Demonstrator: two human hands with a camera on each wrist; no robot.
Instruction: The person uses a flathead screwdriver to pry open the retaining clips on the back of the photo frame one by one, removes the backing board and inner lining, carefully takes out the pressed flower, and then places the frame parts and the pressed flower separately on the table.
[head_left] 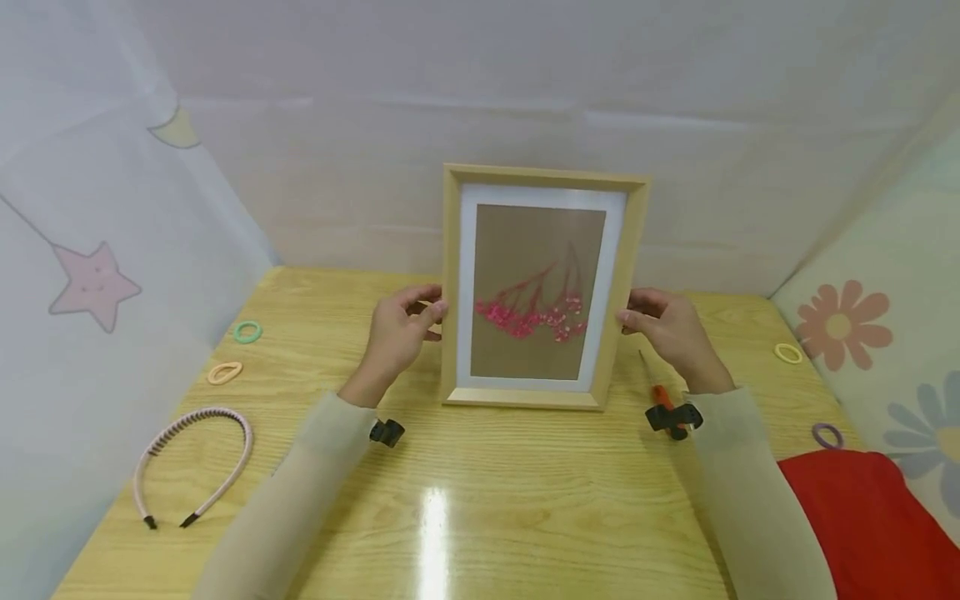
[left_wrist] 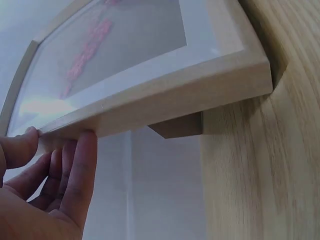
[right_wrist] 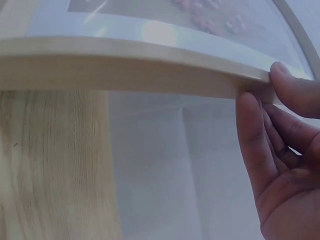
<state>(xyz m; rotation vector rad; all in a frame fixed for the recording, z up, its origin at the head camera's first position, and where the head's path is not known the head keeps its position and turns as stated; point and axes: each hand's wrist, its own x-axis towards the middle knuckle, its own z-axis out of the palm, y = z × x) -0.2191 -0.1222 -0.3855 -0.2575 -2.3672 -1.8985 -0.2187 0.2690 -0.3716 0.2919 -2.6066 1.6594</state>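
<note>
A light wooden picture frame stands upright near the back of the table, leaning slightly back. Behind its glass a white mat surrounds a brown picture of pink blossoms on thin stems. The left hand holds its left side, thumb at the front edge and fingers against the side. On the opposite side the right hand grips the edge the same way, thumb in front. In the left wrist view a brown support piece juts out behind the frame. The frame's lower edge appears to rest on the table.
An orange-handled screwdriver lies beneath the right wrist. To the left are a pink headband, an orange hair tie and a green one. Yellow and purple hair ties and red cloth lie right.
</note>
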